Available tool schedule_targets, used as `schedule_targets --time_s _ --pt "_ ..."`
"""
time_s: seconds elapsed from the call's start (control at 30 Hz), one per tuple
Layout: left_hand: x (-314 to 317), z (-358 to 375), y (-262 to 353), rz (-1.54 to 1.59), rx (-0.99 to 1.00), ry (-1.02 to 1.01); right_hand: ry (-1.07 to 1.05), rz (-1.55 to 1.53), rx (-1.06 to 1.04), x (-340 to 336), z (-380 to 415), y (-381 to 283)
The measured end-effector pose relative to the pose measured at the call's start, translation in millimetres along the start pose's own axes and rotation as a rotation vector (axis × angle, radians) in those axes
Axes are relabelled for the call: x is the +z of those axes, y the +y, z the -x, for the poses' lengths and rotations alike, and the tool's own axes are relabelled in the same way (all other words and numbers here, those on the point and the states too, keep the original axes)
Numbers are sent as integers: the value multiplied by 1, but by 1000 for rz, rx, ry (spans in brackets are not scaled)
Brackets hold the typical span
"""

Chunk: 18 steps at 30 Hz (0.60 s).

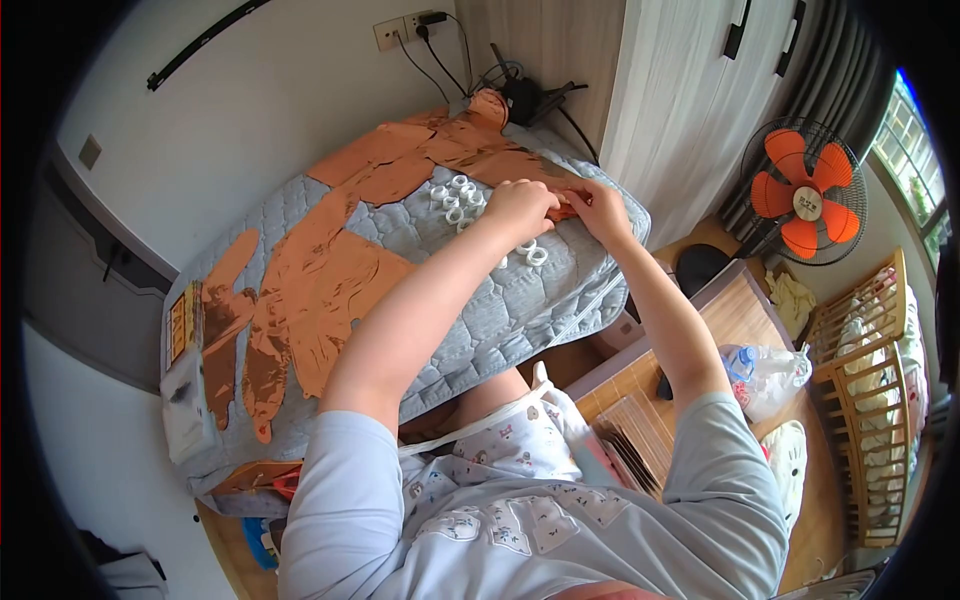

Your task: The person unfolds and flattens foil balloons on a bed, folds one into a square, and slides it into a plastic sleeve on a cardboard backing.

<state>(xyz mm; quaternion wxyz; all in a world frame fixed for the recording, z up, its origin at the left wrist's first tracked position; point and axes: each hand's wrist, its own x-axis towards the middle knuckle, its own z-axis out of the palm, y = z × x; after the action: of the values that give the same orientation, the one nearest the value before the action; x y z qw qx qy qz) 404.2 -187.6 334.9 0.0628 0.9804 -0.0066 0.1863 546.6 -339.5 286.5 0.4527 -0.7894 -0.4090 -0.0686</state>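
Note:
Uninflated copper-orange foil balloons [340, 285] lie flat across the grey quilted mattress [480, 335]. At the mattress's right end, my left hand [518, 208] is closed, its thumb and fingers pinching at the edge of an orange foil piece [566, 210]. Close beside it, my right hand [603, 213] is closed too, fingertips meeting at the same foil. What exactly lies between the fingertips is small and partly hidden. Several small white rings [460, 183], like little tape rolls, are scattered under and around my left wrist, with one more ring [537, 256] nearer me.
A fan with orange blades [803, 190] stands at the right by a wooden crib [865, 400]. A plastic bag [770, 375] rests on the wooden floor. Black cables [440, 60] hang from the wall socket. A pale wardrobe [665, 110] rises behind the mattress.

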Motion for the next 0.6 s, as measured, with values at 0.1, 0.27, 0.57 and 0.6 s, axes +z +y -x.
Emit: schedule_targets --time_s 0.1,0.27,0.57,0.6 --pt "4 -8 -1 -58 131 20 45 -45 -13 2 4 -2" --pt "7 -15 -1 -66 103 -117 76 30 -77 -3 7 -9" --pt "13 -24 -7 183 -83 -24 56 69 -69 -4 7 -7" --pt "11 -25 -6 184 -83 -24 56 69 -68 -4 7 -7"
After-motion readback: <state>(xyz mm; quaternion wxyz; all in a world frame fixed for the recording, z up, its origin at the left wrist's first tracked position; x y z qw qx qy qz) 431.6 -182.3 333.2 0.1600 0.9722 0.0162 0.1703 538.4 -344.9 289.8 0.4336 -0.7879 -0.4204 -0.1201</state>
